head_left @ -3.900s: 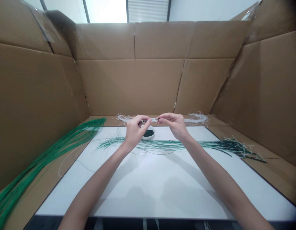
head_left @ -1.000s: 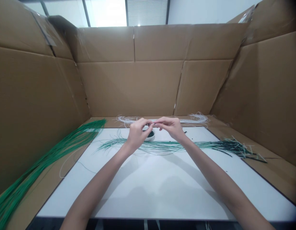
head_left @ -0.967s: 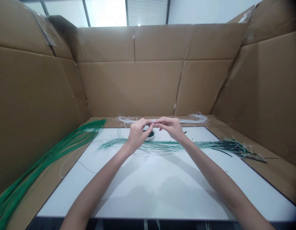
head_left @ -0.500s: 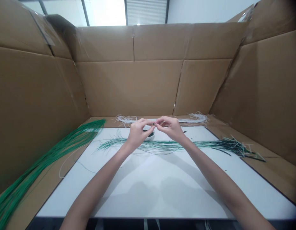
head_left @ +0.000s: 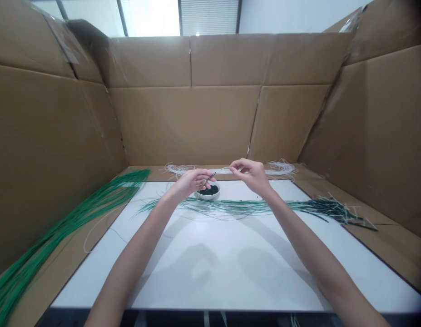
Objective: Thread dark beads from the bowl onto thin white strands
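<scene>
My left hand is loosely curled above a white bowl, with a thin string of small dark beads lying across its fingers. Between thumb and forefinger, my right hand pinches the string's pale far end, a little higher and to the right. The bare part of the string bows slightly between both hands. Below the left fingers stands the white bowl, holding many tiny dark beads. Closer to me than the bowl, a bundle of green strands stretches across the white board, its right end thick with dark pieces.
Long green strands lie on the cardboard at left. White strands lie along the back. Cardboard walls enclose the white board at the back and both sides. Some loose dark bits lie near the bowl.
My hands, fingertips together before, have moved apart, the right one up and rightward. Between them the beaded string now shows, and the left fingers have loosened, uncovering more of the bowl.
</scene>
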`<state>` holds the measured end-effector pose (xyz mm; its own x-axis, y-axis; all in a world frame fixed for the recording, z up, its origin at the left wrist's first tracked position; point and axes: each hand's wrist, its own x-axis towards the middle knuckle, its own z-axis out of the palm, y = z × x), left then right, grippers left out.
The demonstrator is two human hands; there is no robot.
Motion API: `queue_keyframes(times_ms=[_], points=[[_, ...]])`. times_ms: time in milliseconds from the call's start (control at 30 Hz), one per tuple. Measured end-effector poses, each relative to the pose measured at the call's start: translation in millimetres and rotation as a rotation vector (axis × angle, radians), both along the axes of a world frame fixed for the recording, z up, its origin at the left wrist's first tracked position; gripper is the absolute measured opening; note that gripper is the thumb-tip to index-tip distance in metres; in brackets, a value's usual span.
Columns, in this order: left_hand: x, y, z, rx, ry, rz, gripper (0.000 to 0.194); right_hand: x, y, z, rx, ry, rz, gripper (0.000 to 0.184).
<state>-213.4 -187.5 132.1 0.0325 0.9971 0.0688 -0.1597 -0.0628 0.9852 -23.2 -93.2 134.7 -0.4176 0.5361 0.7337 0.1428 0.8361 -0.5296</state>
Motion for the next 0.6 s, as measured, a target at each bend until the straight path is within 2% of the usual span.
queue_keyframes(times_ms=[267,600], points=[[-0.6,-0.7,-1.7,-0.004,-0.035,0.085,0.02,1.0,1.3,-0.9,0.015,-0.016,-0.012,0.014],[-0.3,3.7,-4.0,0.025,-0.017,0.124,0.022,1.0,-0.2,-0.4,0.038,-0.031,-0.012,0.013]])
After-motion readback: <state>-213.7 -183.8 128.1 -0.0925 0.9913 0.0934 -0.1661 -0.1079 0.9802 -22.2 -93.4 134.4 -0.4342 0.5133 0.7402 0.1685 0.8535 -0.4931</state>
